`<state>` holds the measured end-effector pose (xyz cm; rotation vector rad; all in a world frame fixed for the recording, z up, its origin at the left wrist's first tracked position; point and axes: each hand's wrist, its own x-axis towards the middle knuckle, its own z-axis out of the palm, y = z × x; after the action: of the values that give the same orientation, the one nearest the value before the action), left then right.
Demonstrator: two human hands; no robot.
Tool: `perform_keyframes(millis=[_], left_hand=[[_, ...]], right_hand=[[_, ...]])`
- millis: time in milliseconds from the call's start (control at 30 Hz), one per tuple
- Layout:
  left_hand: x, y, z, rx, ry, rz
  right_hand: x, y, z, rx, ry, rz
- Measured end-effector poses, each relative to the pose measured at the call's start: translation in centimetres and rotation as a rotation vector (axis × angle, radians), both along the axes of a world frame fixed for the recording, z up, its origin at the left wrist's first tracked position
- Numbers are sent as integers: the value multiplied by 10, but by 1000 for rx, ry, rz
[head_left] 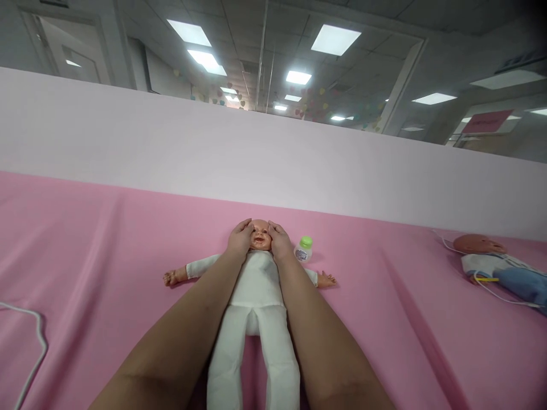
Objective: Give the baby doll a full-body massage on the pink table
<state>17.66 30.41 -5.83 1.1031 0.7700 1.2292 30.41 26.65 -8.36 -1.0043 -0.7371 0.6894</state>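
Head view: hands cup a doll's head on pink cloth; white partition, lit ceiling beyond.

I see the widest passage on the right, over the creased pink sheeting, between the small clear bottle with the lime-green cap and the blue-and-white clothed doll. The bottle stands just beside the person's right hand, crowding that side. To the left, room runs from the outstretched arm of the white-suited doll to the bent white cord. Bare forearms hem in that doll's torso; the white upright panel bounds the back.
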Motion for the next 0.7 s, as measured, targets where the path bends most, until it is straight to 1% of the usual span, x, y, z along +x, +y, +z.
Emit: perform_keyframes(millis=[100, 233, 367, 467, 567, 700], left_hand=[[-2, -3, 4, -42, -42, -29], [-5, -5, 5, -70, -68, -14], [-3, -4, 3, -8, -82, -27], [0, -3, 1, 30, -52, -21], [1, -3, 1, 13, -23, -3], [-1, -8, 7, -31, -20, -11]], right_hand=[[-1, -1, 0, -2, 20, 15], [-3, -6, 3, -5, 21, -1], [-6, -12, 10, -11, 0, 40], [-8, -15, 15, -43, 2, 37], [-9, -18, 19, -86, 47, 46], [-10, -20, 22, -93, 97, 45]])
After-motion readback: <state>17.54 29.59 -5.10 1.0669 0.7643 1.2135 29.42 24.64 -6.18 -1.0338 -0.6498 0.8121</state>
